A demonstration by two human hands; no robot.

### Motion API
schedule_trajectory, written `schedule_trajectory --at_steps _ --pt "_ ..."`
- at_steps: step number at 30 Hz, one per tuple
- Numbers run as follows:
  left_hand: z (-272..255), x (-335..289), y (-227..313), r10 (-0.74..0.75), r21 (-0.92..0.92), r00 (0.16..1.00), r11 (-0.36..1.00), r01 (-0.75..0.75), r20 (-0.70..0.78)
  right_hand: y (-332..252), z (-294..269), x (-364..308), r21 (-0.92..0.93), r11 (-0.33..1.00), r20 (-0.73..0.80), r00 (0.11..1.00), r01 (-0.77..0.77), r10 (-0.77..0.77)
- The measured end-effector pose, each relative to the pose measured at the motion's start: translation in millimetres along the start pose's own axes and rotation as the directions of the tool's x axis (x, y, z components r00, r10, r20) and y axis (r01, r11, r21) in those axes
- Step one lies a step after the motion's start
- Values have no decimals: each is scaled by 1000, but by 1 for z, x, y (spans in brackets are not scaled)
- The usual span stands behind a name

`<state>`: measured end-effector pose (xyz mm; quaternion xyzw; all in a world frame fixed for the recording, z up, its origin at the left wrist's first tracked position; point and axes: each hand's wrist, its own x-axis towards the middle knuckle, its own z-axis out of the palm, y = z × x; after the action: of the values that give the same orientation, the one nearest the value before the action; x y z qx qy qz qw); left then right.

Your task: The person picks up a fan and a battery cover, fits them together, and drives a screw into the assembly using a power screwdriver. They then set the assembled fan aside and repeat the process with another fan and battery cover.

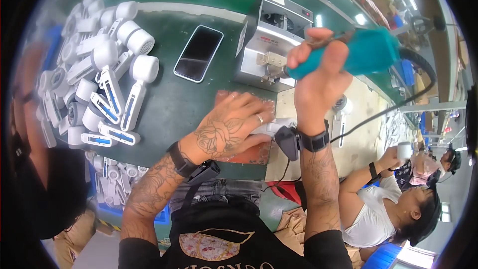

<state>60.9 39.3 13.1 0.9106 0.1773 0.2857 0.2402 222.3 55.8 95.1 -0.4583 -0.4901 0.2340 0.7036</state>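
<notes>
Workbench [169, 127], green-topped: spread beneath and around the metal machine [253, 60], which is taken as landmark.

Pile of white handled devices [104, 54]: heaped well to the left of the machine, round heads and blue-striped handles laid at mixed angles – presumably massed there so that the middle is left for handling.

Pale board [366, 97]: laid to the right of the machine and nearer the wearer; another white device [340, 124] is set down on it.

Teal driver [366, 52]: raised just right of the machine, its tip brought to the machine's front outlet; contact cannot be told. It is held nearly level, probably so that tip and outlet are lined up. A dark cord [383, 114] is trailed from its rear.

Reddish pad [256, 155]: placed nearer the wearer than the machine, likely as a working surface.

Phone [199, 54]: laid face up, left of the machine.

White piece [271, 127]: steadied over the pad, nearer the wearer than the machine; partly hidden.

Right hand [323, 69]: wrapped tightly about the driver, forearm upright, wrist bent.

Left hand [231, 124]: palm down, fingers curved, the white piece pinched between thumb and fingers – seemingly to be held firm.
</notes>
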Motion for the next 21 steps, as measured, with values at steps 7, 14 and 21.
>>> schedule_trajectory --at_steps 7,14,21 --pt "-5 3 5 -61 -10 998 998 62 32 24 4 1 12 1000 28 999 15 -15" --pt "-5 0 -2 -73 -20 997 997 74 24 10 -5 -18 -28 995 77 992 -97 98" --pt "-6 5 0 -72 -39 995 996 74 63 -21 -41 -53 -7 978 56 976 -209 209"
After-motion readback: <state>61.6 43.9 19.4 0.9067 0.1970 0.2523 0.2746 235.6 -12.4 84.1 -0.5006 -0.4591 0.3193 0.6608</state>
